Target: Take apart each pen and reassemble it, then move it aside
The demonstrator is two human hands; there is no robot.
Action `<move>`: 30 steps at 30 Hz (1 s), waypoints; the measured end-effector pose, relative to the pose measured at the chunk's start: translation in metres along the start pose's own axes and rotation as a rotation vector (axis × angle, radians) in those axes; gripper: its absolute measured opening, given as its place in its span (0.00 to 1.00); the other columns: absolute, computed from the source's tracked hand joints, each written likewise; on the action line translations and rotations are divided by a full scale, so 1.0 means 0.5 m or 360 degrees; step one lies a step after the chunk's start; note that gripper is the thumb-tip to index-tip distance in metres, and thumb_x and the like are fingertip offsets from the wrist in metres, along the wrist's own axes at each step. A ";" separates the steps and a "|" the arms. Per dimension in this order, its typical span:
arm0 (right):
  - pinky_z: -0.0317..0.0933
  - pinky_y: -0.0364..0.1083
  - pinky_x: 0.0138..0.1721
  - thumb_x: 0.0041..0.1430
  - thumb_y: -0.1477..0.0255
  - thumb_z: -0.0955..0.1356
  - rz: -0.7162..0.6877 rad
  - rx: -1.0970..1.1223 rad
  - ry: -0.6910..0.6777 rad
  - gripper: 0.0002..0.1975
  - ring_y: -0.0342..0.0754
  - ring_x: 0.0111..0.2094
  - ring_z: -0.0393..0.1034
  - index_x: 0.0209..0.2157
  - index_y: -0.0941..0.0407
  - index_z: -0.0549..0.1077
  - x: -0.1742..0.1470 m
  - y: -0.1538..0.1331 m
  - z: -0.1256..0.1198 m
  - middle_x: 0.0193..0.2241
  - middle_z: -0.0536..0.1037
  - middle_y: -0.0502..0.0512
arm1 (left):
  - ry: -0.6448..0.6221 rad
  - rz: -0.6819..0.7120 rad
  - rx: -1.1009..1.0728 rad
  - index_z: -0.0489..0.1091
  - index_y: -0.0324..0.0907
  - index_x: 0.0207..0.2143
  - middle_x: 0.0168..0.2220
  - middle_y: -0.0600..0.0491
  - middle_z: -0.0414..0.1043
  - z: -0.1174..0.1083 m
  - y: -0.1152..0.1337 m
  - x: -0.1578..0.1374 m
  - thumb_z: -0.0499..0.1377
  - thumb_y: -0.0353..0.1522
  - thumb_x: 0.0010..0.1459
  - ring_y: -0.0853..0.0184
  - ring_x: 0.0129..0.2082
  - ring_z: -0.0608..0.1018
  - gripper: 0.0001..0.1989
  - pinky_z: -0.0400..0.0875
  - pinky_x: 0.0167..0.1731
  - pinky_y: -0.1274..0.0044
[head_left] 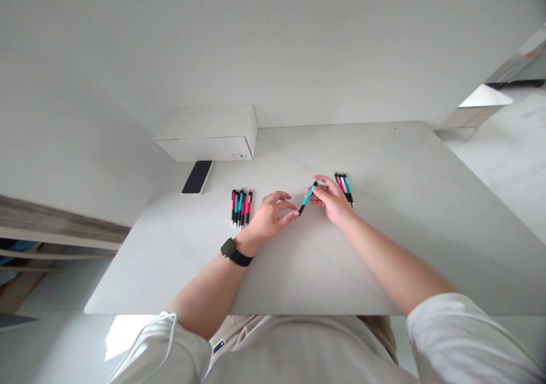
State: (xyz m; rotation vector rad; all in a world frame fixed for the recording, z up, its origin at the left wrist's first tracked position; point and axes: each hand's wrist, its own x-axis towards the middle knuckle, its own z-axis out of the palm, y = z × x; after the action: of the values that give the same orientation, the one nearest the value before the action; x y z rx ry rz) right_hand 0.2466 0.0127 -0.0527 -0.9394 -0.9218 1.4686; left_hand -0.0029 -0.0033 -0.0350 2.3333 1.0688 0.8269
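Note:
A turquoise-and-black pen (pixel 308 197) is held slanted above the table, its upper end pinched by the thumb and fingers of my right hand (pixel 331 201). My left hand (pixel 273 214) is at the pen's lower end, fingers spread apart. Its thumb and index tips come right up to that end; whether they touch it I cannot tell. Left of this hand lies a row of several red and turquoise pens (pixel 241 207), side by side with silver tips toward me. Partly hidden behind my right hand is a second group of pens (pixel 344 188) in red, white and turquoise.
Both groups rest on a white marbled table (pixel 307 276). At the back left, a long white box (pixel 209 136) stands against the wall. A phone (pixel 198 177) with a dark screen lies in front of it. My left wrist wears a black watch (pixel 229 248).

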 end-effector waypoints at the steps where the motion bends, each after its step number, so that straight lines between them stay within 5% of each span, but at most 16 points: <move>1: 0.78 0.51 0.36 0.51 0.57 0.80 -0.0011 -0.0003 0.0064 0.31 0.51 0.35 0.81 0.54 0.46 0.70 0.003 0.002 -0.003 0.37 0.82 0.49 | 0.0003 0.0006 0.0001 0.80 0.49 0.47 0.54 0.46 0.73 -0.002 0.001 0.001 0.60 0.44 0.69 0.56 0.56 0.77 0.14 0.72 0.60 0.60; 6: 0.75 0.46 0.30 0.52 0.55 0.79 -0.0095 -0.0041 0.0293 0.31 0.47 0.30 0.80 0.53 0.45 0.66 0.021 0.006 -0.029 0.37 0.82 0.46 | 0.0059 -0.0028 -0.0035 0.78 0.48 0.51 0.52 0.45 0.75 -0.009 -0.001 0.004 0.55 0.42 0.72 0.58 0.54 0.77 0.15 0.71 0.59 0.62; 14: 0.75 0.45 0.29 0.51 0.56 0.79 -0.0080 0.0002 0.0278 0.27 0.47 0.30 0.79 0.46 0.47 0.66 0.029 0.005 -0.033 0.35 0.81 0.45 | 0.0054 -0.0006 -0.0042 0.77 0.47 0.50 0.49 0.45 0.76 -0.005 -0.003 0.004 0.52 0.43 0.73 0.58 0.52 0.78 0.17 0.72 0.58 0.62; 30: 0.77 0.47 0.32 0.50 0.56 0.80 -0.0097 0.0094 0.0285 0.29 0.47 0.33 0.80 0.46 0.46 0.65 0.028 0.003 -0.033 0.36 0.81 0.44 | 0.0055 -0.0007 0.0011 0.77 0.47 0.47 0.47 0.46 0.77 0.000 -0.011 0.006 0.53 0.40 0.73 0.59 0.49 0.79 0.14 0.73 0.56 0.63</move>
State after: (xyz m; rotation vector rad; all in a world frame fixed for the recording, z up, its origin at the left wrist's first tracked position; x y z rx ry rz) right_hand 0.2602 0.0274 -0.0613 -0.9742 -0.7656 1.3298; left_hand -0.0042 0.0022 -0.0375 2.3295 1.0923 0.8665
